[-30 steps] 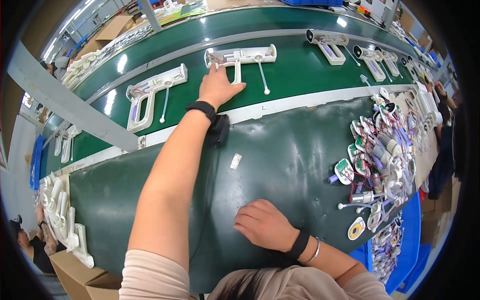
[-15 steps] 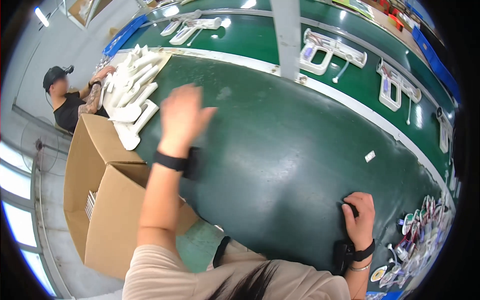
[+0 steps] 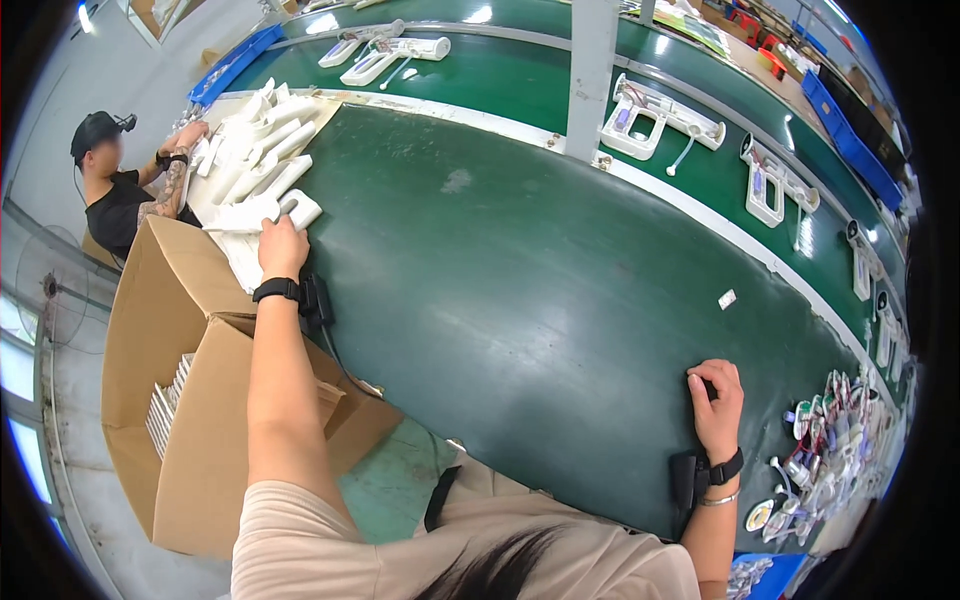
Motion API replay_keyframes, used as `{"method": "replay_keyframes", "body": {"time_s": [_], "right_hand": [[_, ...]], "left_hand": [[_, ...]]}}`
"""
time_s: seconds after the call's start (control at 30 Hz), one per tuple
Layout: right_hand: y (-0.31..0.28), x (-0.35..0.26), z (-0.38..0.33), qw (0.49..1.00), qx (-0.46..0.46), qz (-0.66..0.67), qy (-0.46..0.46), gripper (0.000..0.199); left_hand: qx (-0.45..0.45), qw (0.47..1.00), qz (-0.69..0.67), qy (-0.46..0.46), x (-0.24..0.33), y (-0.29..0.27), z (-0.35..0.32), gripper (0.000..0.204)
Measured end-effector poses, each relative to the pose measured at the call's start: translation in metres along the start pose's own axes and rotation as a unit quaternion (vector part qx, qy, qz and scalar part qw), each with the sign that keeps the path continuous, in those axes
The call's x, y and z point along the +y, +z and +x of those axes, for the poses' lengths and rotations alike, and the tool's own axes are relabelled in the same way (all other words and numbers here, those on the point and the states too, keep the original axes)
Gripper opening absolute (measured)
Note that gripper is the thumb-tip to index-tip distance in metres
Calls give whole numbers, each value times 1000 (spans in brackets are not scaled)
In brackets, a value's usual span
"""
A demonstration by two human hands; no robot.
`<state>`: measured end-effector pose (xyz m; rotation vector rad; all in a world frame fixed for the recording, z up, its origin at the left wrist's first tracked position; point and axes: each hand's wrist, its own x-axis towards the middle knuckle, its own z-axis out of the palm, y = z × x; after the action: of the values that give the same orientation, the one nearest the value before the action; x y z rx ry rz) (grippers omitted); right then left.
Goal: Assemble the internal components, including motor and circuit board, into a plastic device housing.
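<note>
My left hand (image 3: 283,247) is stretched far to the left, its fingers closed over a white plastic housing (image 3: 262,213) at the edge of the pile (image 3: 250,150). The housing's long axis runs left to right. My right hand (image 3: 716,405) rests well apart on the green table (image 3: 520,290), loosely curled, holding nothing.

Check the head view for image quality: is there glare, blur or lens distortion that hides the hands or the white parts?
Head view: strong fisheye, so the table edge bends and a black rim frames the picture. Overhead lights glare on the green belt. The left hand on a white tray and the right hand on the green table are sharp. The white stack is nearly overexposed.
</note>
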<state>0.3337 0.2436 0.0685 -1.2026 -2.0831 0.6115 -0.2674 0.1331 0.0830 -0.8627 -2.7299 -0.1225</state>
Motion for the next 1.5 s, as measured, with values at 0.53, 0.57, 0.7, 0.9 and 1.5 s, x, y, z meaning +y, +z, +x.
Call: {"method": "replay_keyframes", "body": {"time_s": [0.53, 0.57, 0.7, 0.9, 1.5], "right_hand": [[-8, -7, 0, 998, 13, 55, 22, 12], [-9, -13, -3, 999, 5, 47, -5, 26], [-17, -52, -28, 980, -132, -16, -146, 52], [1, -73, -57, 970, -179, -63, -153, 51], [-17, -43, -48, 984, -129, -120, -40, 47]], "left_hand": [[-97, 744, -112, 651, 203, -121, -258, 19], [-121, 705, -135, 685, 205, -125, -263, 21], [-211, 631, -325, 672, 214, -151, -232, 30], [-75, 798, -214, 558, 248, -85, -117, 50], [-152, 725, -278, 611, 284, -126, -197, 68]]}}
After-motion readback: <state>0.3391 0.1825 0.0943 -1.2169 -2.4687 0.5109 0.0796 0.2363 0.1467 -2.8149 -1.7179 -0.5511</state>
